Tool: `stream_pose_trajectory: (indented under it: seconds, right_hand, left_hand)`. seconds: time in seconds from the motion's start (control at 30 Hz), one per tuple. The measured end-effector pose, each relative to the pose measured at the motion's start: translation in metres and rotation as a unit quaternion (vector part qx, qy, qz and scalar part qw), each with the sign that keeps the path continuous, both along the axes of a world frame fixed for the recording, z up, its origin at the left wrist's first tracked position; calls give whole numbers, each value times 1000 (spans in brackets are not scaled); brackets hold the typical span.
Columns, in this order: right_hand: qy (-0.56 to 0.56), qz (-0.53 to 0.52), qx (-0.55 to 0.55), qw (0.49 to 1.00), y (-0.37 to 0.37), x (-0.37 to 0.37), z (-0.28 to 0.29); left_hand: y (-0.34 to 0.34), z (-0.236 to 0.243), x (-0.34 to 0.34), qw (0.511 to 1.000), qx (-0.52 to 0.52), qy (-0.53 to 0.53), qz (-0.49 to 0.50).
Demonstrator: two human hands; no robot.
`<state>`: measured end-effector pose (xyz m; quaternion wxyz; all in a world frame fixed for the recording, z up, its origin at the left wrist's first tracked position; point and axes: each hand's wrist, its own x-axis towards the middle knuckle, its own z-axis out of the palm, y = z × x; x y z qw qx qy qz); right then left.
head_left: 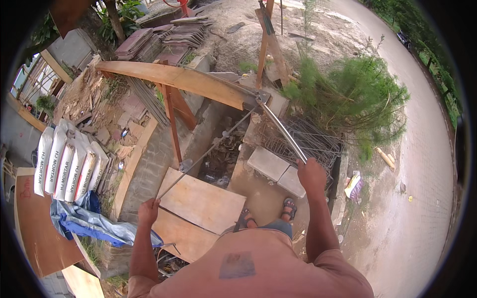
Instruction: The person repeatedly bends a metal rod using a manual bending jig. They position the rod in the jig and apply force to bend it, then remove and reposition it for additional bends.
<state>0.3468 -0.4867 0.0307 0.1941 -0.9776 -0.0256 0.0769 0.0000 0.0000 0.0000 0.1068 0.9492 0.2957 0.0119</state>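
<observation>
My left hand (148, 211) is closed around the near end of a thin steel rod (206, 153). The rod slants up and away to the right, over the pit. My right hand (312, 175) grips the lower end of a shiny metal pipe (284, 130), which leans up and to the left. Rod and pipe come together at a small dark metal fitting (259, 99) near the right end of a long wooden plank (184, 79). How the fitting grips them is too small to make out.
Plywood sheets (201, 198) lie left of my feet, beside a rubble-strewn pit (223, 159). Concrete blocks (268, 163) and bent steel bars (310, 141) sit right. Stacked mortar bags (69, 161) and a blue tarp (104, 223) stand left; a leafy bush (348, 99) grows far right.
</observation>
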Motion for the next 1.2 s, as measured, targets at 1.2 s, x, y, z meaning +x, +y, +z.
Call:
stream_pose_trajectory:
  seconds: [1.2]
  right_hand:
    - [-459, 44, 192, 866, -2, 138, 35]
  left_hand:
    - [-131, 53, 104, 923, -229, -306, 45]
